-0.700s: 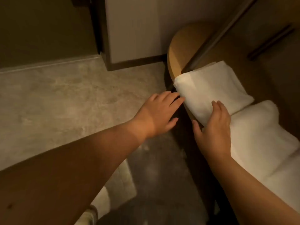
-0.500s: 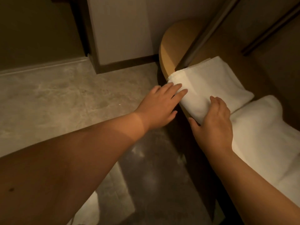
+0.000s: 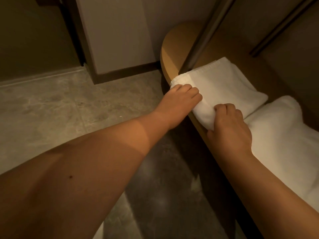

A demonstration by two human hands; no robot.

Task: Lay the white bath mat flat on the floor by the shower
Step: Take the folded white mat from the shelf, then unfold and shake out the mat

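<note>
While the folded white bath mat (image 3: 224, 87) lies on the rounded wooden shelf (image 3: 168, 54), both hands grip its near folded edge, which overhangs the shelf's rim. From the head camera, the left hand (image 3: 179, 100) curls its fingers (image 3: 194, 92) over the mat's near corner. The right hand (image 3: 229, 130) pinches the same edge just to the right of them, its fingers bent into the cloth.

The mat looks like thick terry: soft, limp and light. It will likely sag and unfold once lifted, and it is neither slippery nor fragile. Holding two points along one edge seems the sensible grip, since the rest can drop open toward the floor (image 3: 69, 109) left of and below the fingers.

A second white towel (image 3: 284, 138) lies to the right of the right fingers, just beside the mat. No brand, label or writing is readable.
</note>
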